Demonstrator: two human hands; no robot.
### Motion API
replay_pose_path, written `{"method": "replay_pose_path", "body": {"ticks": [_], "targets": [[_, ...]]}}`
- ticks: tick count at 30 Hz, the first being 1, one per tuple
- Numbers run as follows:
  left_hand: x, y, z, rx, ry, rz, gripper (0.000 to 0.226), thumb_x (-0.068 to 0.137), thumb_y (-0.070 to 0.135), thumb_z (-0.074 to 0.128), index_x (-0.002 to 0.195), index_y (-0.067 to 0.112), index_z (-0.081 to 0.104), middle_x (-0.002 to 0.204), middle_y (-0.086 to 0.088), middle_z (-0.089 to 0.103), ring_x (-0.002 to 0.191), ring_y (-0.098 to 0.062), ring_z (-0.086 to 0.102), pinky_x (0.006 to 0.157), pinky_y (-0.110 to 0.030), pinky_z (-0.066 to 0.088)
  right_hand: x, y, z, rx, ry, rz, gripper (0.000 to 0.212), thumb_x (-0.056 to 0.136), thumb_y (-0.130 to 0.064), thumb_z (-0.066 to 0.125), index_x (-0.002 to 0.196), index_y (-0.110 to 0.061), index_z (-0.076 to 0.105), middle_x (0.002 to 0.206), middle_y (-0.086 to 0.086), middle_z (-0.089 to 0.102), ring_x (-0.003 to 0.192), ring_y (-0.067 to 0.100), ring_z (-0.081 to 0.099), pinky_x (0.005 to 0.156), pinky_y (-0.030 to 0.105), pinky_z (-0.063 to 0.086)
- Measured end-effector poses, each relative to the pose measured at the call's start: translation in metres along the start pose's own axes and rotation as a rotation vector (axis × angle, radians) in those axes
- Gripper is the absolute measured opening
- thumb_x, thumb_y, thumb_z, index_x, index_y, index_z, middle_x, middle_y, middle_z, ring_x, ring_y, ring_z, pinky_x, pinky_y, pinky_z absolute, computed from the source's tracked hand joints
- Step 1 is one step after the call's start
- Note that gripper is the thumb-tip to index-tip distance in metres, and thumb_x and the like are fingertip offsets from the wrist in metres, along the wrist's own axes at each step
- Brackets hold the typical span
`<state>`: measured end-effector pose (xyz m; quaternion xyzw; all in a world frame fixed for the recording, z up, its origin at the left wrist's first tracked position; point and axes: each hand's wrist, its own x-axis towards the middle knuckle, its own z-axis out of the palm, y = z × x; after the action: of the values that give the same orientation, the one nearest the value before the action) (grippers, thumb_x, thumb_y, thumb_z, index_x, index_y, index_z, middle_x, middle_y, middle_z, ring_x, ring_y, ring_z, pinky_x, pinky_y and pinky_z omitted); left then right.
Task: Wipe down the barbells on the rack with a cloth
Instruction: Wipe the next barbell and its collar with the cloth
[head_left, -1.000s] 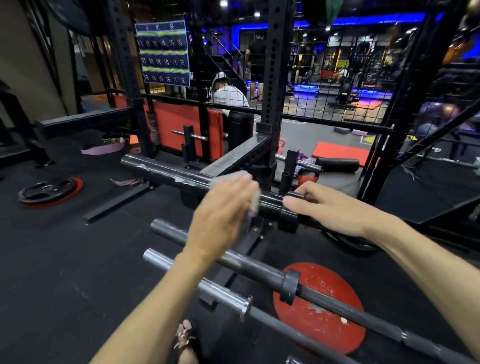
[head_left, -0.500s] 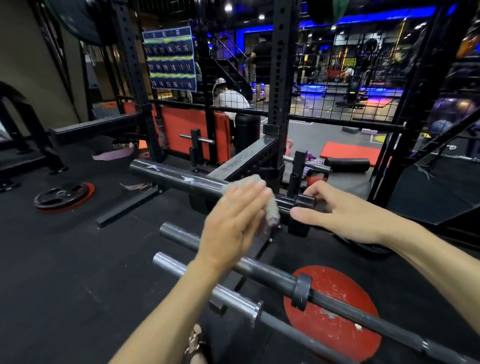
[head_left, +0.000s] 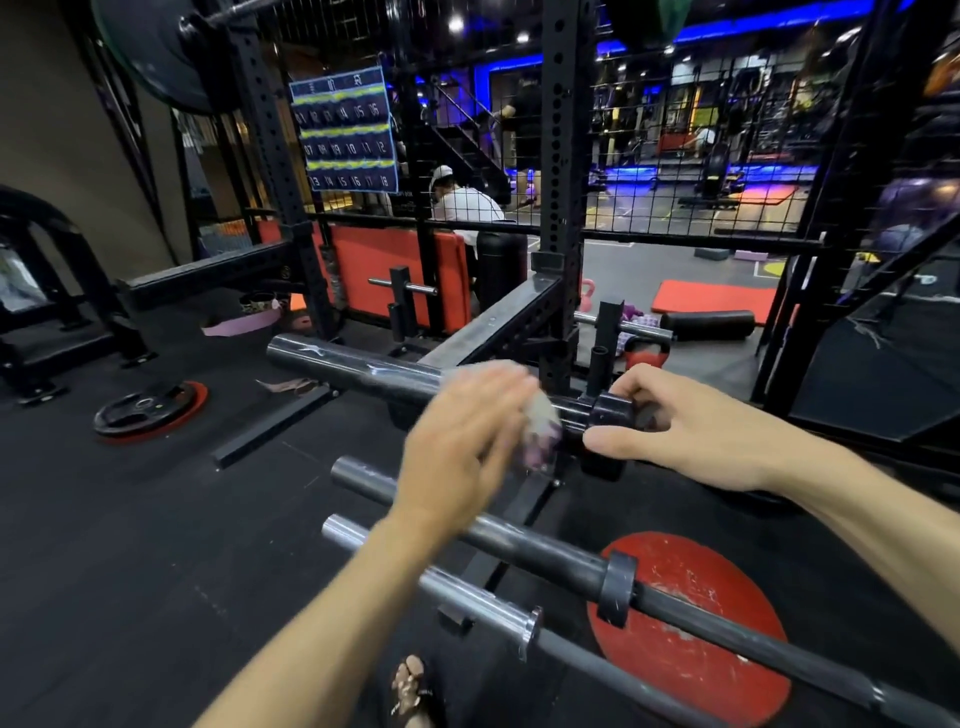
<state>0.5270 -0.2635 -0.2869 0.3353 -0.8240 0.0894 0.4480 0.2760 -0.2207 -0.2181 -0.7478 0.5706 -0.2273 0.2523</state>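
The top barbell sleeve (head_left: 358, 370) is glossy dark metal, the lowest sleeve (head_left: 467, 597) bright polished steel, the cloth (head_left: 540, 431) soft and pale, the floor (head_left: 130, 571) matt black rubber.

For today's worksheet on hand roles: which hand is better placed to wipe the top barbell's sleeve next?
Left. The left hand already holds the cloth on the top barbell's sleeve; the right hand steadies the collar.

The black rubber floor (head_left: 130, 571) carries a red plate (head_left: 691, 618), a black plate (head_left: 143, 410) over a red disc, and the rack's base bar (head_left: 270, 428).
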Motion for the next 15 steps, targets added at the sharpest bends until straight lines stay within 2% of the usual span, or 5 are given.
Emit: {"method": "replay_pose_path", "body": {"ticks": [3, 6, 9, 12, 15], "targets": [[0.007, -0.047, -0.026, 0.065, 0.079, -0.28, 0.029, 0.108, 0.014, 0.046, 0.111, 0.018, 0.074, 0.123, 0.004, 0.071, 0.125, -0.019, 0.059, 0.111, -0.038, 0.041, -0.004, 0.0, -0.001, -0.014, 0.004, -0.005, 0.065, 0.062, -0.078, 0.07, 0.112, -0.04, 0.051, 0.111, -0.019, 0.061, 0.095, 0.01, 0.064, 0.089, 0.034, 0.054], [0.006, -0.049, -0.027, 0.083, 0.158, -0.418, 0.029, 0.108, 0.011, 0.044, 0.117, 0.012, 0.072, 0.123, -0.002, 0.07, 0.125, -0.012, 0.054, 0.114, -0.016, 0.028, 0.0, -0.002, -0.002, 0.036, 0.022, 0.038, 0.064, 0.064, -0.083, 0.063, 0.11, -0.039, 0.052, 0.112, -0.015, 0.062, 0.09, 0.003, 0.061, 0.085, 0.028, 0.05], [0.002, -0.01, -0.008, 0.035, 0.114, -0.298, 0.035, 0.109, 0.021, 0.043, 0.131, 0.01, 0.067, 0.139, 0.001, 0.063, 0.138, -0.008, 0.046, 0.12, -0.023, 0.026, 0.004, -0.005, -0.002, 0.008, -0.025, 0.099, 0.063, 0.07, -0.084, 0.056, 0.107, -0.032, 0.059, 0.102, -0.016, 0.066, 0.094, 0.002, 0.062, 0.086, 0.025, 0.047], [-0.008, 0.018, 0.01, 0.039, 0.011, -0.03, 0.039, 0.108, 0.024, 0.046, 0.143, 0.012, 0.059, 0.153, 0.002, 0.05, 0.148, -0.013, 0.038, 0.125, -0.036, 0.024, 0.004, -0.003, -0.001, 0.019, -0.001, 0.074, 0.055, 0.076, -0.078, 0.059, 0.098, -0.027, 0.06, 0.074, -0.027, 0.063, 0.068, -0.007, 0.055, 0.065, 0.018, 0.04], [-0.001, -0.015, -0.001, 0.105, -0.012, 0.04, 0.037, 0.11, 0.025, 0.042, 0.135, 0.012, 0.066, 0.141, -0.001, 0.062, 0.134, -0.018, 0.053, 0.117, -0.036, 0.036, 0.005, 0.0, -0.003, 0.022, -0.005, 0.084, 0.055, 0.079, -0.077, 0.059, 0.093, -0.024, 0.06, 0.067, -0.019, 0.057, 0.057, -0.006, 0.048, 0.06, 0.02, 0.034]]}}
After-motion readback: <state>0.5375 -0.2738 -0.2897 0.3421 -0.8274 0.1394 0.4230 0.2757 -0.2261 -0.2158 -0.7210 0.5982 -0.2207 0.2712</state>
